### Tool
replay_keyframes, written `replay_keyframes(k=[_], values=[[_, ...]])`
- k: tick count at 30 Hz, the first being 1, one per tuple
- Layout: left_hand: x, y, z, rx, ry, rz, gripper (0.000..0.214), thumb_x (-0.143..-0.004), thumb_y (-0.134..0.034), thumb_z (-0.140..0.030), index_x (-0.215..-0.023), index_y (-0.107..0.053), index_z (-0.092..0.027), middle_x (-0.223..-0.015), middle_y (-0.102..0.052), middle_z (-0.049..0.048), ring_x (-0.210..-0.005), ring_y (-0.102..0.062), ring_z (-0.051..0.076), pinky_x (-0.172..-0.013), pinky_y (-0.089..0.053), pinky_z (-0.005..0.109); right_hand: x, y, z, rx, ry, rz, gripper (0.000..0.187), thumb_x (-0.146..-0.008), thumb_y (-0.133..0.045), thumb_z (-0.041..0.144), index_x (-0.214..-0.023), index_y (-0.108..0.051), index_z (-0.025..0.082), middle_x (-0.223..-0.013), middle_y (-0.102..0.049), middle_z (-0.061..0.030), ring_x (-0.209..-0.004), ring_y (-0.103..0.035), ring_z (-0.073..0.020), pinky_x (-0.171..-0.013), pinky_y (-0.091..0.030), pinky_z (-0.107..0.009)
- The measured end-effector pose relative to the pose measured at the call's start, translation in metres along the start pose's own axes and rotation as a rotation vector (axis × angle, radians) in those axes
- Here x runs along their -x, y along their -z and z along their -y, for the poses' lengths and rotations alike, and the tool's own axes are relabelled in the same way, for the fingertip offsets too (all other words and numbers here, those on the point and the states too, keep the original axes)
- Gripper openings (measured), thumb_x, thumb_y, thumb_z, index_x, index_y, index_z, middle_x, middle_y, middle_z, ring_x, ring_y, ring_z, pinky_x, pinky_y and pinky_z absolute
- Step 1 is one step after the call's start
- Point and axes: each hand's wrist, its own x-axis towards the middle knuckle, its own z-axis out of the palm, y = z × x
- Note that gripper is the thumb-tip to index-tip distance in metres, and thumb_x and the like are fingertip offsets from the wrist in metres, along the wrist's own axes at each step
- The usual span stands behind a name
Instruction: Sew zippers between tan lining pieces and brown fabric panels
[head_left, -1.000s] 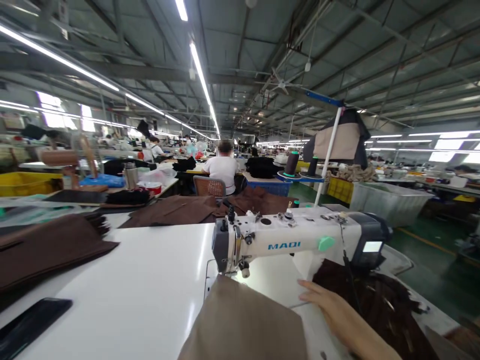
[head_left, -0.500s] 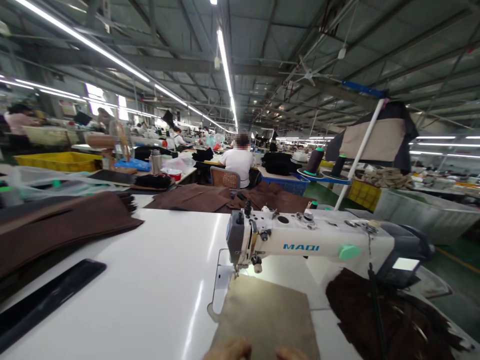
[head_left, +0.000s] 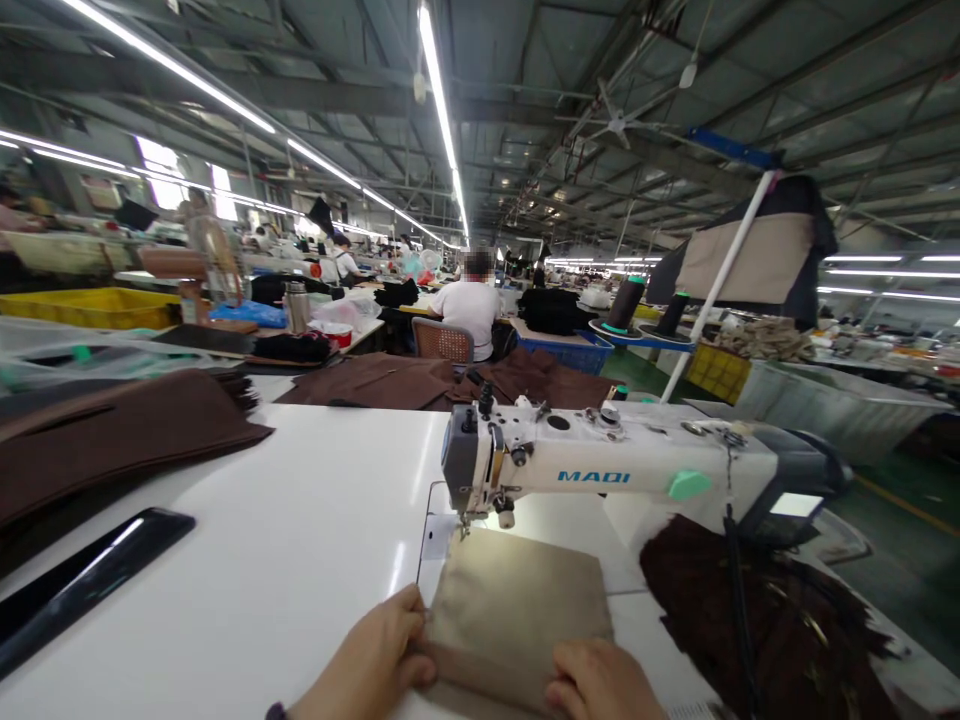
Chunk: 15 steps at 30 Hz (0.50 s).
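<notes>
A khaki fabric piece [head_left: 525, 585] lies flat on the white machine table, its far left corner under the needle area of the MAQI sewing machine [head_left: 592, 475]. My left hand [head_left: 375, 650] is closed at the fabric's left edge, thumb and fingers pinching it. Lower right, my right hand [head_left: 600, 680] has curled fingers gripping the near part of the same piece. A darker band runs across the cloth between both hands. The machine's lamp lights the fabric near the needle.
Brown fabric pieces are stacked at left [head_left: 127, 440], with a glossy black strip [head_left: 97, 580] in front. Dark brown cloth [head_left: 765, 620] lies right of the machine. Thread cones [head_left: 624, 305] stand behind it. A person in white [head_left: 469, 305] sits farther back.
Both hands have come farther into view; my left hand is now at the fabric's left edge. The whole view has shifted slightly, with the machine appearing a little higher and farther left.
</notes>
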Motion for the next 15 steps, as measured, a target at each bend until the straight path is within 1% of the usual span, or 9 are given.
replay_keyframes(k=[2,4,5,6,9,11,13,15], values=[[-0.001,0.000,-0.001,-0.057,0.014,-0.015,0.008,-0.068,-0.054,-0.012,-0.061,-0.058,-0.015,-0.086,-0.057,0.0015,-0.073,-0.056,0.013,-0.065,-0.041,0.022,0.002,0.009,0.004,0.012,-0.024,0.029,0.010,-0.081,-0.057,0.021,-0.079,-0.066,0.020,-0.083,-0.066,-0.0037,-0.084,-0.060,-0.0206,-0.066,-0.037,-0.024],[-0.002,0.001,-0.003,-0.147,0.013,-0.028,0.013,-0.073,-0.055,-0.014,-0.060,-0.057,-0.015,-0.081,-0.057,0.0016,-0.067,-0.056,0.012,-0.060,-0.040,0.021,0.002,0.017,0.007,0.040,0.000,0.050,0.013,-0.084,-0.056,0.025,-0.078,-0.066,0.019,-0.082,-0.066,-0.0049,-0.083,-0.060,-0.0210,-0.064,-0.036,-0.024],[-0.002,0.001,-0.004,-0.203,-0.009,-0.041,0.015,-0.075,-0.056,-0.016,-0.060,-0.057,-0.014,-0.079,-0.056,0.0017,-0.065,-0.056,0.012,-0.059,-0.040,0.021,0.002,0.020,0.007,0.058,0.025,0.055,0.015,-0.085,-0.054,0.026,-0.078,-0.066,0.018,-0.082,-0.066,-0.0054,-0.083,-0.061,-0.0211,-0.064,-0.036,-0.025],[-0.003,0.001,-0.004,-0.215,-0.009,-0.036,0.017,-0.077,-0.056,-0.018,-0.060,-0.057,-0.014,-0.078,-0.056,0.0017,-0.063,-0.055,0.012,-0.057,-0.039,0.022,0.001,0.022,0.007,0.078,0.044,0.070,0.017,-0.086,-0.054,0.027,-0.079,-0.066,0.018,-0.081,-0.066,-0.0060,-0.083,-0.061,-0.0214,-0.063,-0.036,-0.025],[-0.007,0.000,-0.004,-0.214,0.002,-0.029,0.019,-0.080,-0.058,-0.024,-0.064,-0.058,-0.014,-0.081,-0.054,0.0031,-0.065,-0.053,0.014,-0.059,-0.039,0.025,-0.002,0.023,0.006,0.112,0.060,0.109,0.020,-0.089,-0.051,0.029,-0.081,-0.065,0.017,-0.082,-0.066,-0.0080,-0.084,-0.061,-0.0230,-0.065,-0.038,-0.026],[-0.007,-0.002,-0.004,-0.208,-0.001,-0.050,0.011,-0.080,-0.059,-0.023,-0.075,-0.059,-0.013,-0.086,-0.053,0.0041,-0.071,-0.053,0.016,-0.065,-0.040,0.027,0.001,0.023,0.006,0.104,0.052,0.134,0.017,-0.088,-0.052,0.028,-0.085,-0.064,0.017,-0.083,-0.065,-0.0076,-0.084,-0.061,-0.0232,-0.066,-0.040,-0.027],[-0.005,-0.004,-0.006,-0.242,-0.088,-0.095,0.007,-0.081,-0.059,-0.019,-0.086,-0.059,-0.014,-0.092,-0.052,0.0048,-0.079,-0.051,0.017,-0.071,-0.040,0.028,0.007,0.021,0.007,0.096,0.050,0.141,0.016,-0.087,-0.055,0.028,-0.096,-0.061,0.017,-0.082,-0.065,-0.0071,-0.083,-0.062,-0.0237,-0.068,-0.043,-0.029],[-0.001,-0.005,-0.008,-0.340,-0.273,-0.145,0.008,-0.083,-0.056,-0.015,-0.090,-0.060,-0.017,-0.098,-0.051,0.0053,-0.086,-0.049,0.018,-0.076,-0.040,0.031,0.015,0.018,0.010,0.096,0.085,0.119,0.029,-0.085,-0.058,0.027,-0.113,-0.055,0.018,-0.084,-0.065,-0.0070,-0.082,-0.062,-0.0247,-0.070,-0.046,-0.032]])
